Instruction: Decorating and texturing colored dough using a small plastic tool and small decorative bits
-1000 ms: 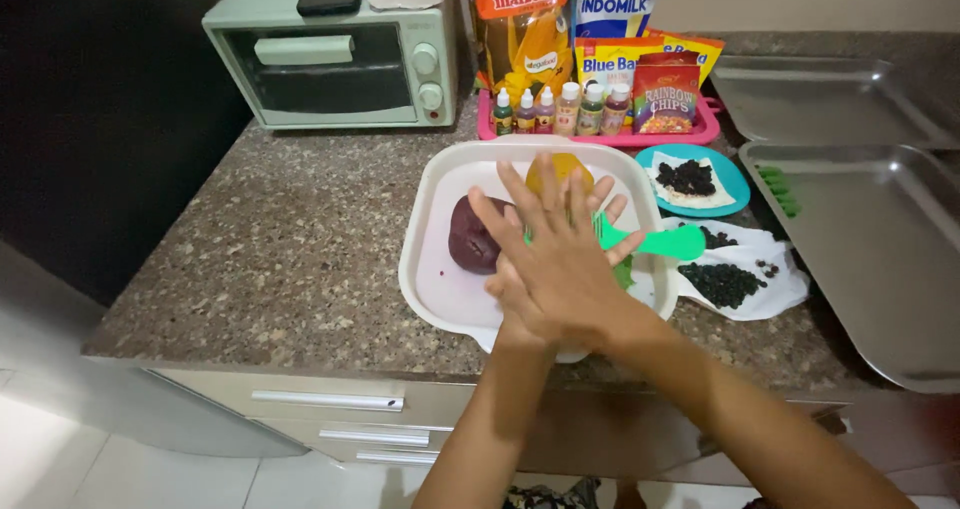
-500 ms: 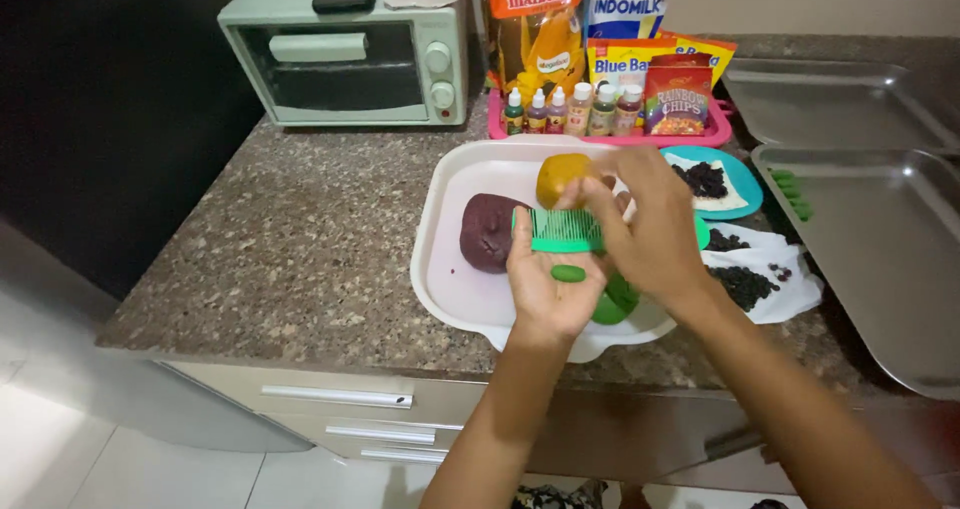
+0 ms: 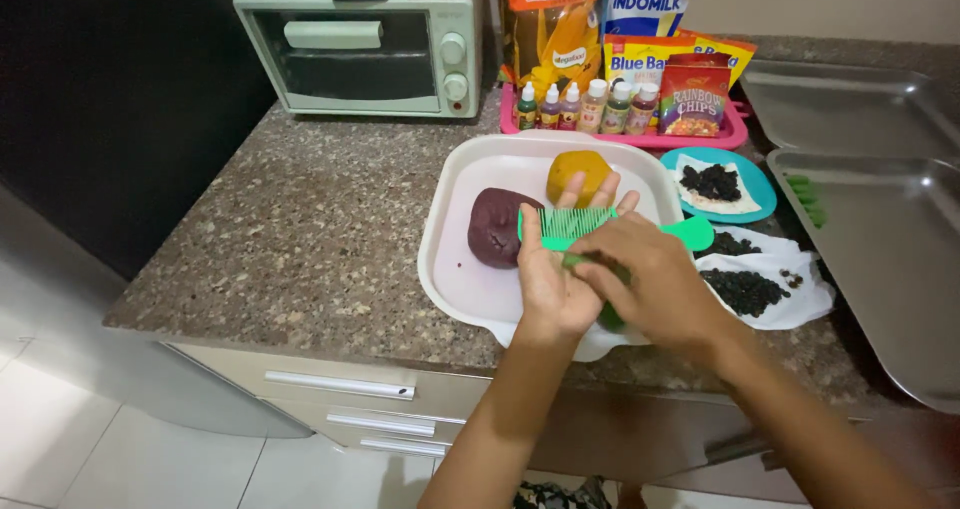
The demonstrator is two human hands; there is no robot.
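The left hand (image 3: 553,269) lies palm up over the near edge of a white tray (image 3: 450,259), fingers spread flat, with a green comb (image 3: 590,226) resting across them; I cannot tell whether any finger grips it. The right hand (image 3: 650,279) is half curled above it, pressing a small piece of green dough (image 3: 575,262) against the comb's teeth. A bigger green lump (image 3: 612,318) shows beneath that hand. This looks like the pressing step, with the piece being marked by the teeth; the move after it would call for a gentle roll or peel so the ridges hold. On the tray sit a dark purple dough ball (image 3: 495,227) and an orange one (image 3: 578,172). To the right, dark chips lie on a blue plate (image 3: 755,184) and on white paper (image 3: 790,304), next to two steel trays (image 3: 890,259). At the back, a pink tray (image 3: 640,137) holds a row of small dropper bottles (image 3: 585,107) and a red pouch (image 3: 693,97), with yellow and orange packets and a white one behind; a mint green toaster oven (image 3: 365,54) stands at the left.
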